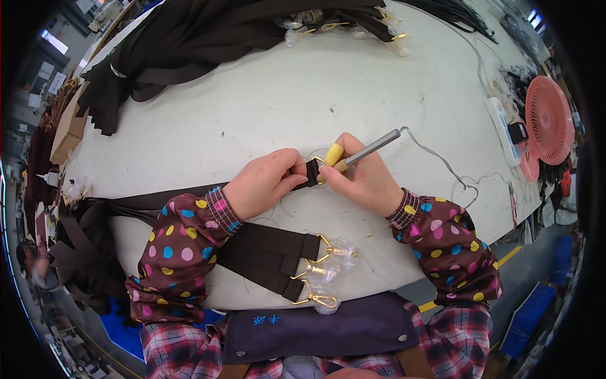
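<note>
The dark strap [151, 199] over the table [252, 114], its metal-fitted end pinched by the left hand [268, 178], seems unfinished: the right hand [363, 180] pinches a corded pen-like tool [375, 145] there. Three clasped straps [268, 254] lying nearer may be done.

Forearms [178, 252] angled inward, the person's left hand [264, 183] pinches, fingers [289, 160] curled; the right hand [365, 182] grips near it.

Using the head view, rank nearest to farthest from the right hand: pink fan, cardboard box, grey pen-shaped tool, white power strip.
1. Grey pen-shaped tool, in the right hand
2. White power strip, at right
3. Pink fan, farther right
4. Cardboard box, far left
</note>
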Motion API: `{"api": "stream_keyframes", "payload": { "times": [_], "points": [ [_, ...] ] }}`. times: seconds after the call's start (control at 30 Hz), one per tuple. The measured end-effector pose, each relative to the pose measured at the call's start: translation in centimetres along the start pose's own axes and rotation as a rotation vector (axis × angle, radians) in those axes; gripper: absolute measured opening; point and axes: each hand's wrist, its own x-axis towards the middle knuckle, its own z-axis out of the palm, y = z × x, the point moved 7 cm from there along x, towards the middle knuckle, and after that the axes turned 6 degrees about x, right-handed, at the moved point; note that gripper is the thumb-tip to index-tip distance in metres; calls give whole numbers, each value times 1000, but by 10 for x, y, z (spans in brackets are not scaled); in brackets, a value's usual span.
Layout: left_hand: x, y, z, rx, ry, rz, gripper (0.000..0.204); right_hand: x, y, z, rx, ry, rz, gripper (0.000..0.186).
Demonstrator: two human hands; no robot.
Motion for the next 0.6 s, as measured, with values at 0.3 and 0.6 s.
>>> {"api": "stream_keyframes", "payload": {
  "times": [0.3,0.6],
  "points": [
    [1,0,0,24,-3,-1,12,1,-1,0,-22,-2,11,19],
    [1,0,0,32,-6,-4,12,2,-2,0,-62,-6,-13,19]
  ]
}}
